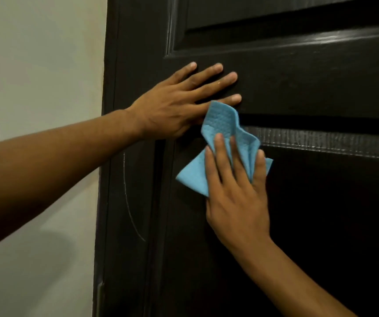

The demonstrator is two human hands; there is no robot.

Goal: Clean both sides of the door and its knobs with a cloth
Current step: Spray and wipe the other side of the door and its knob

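A dark panelled door (309, 92) fills the middle and right of the head view. My left hand (179, 104) lies flat on its cross rail, fingers straight and spread. Just below, my right hand (236, 191) presses a crumpled light blue cloth (225, 126) against the door at the top left corner of the lower panel, fingers straight over the cloth. The cloth's upper fold overlaps the lowest finger of my left hand. No knob is in view.
The dark door frame (124, 179) runs down the left side of the door, with a pale curved scratch on it. A plain light wall (37, 65) lies to the left of the frame.
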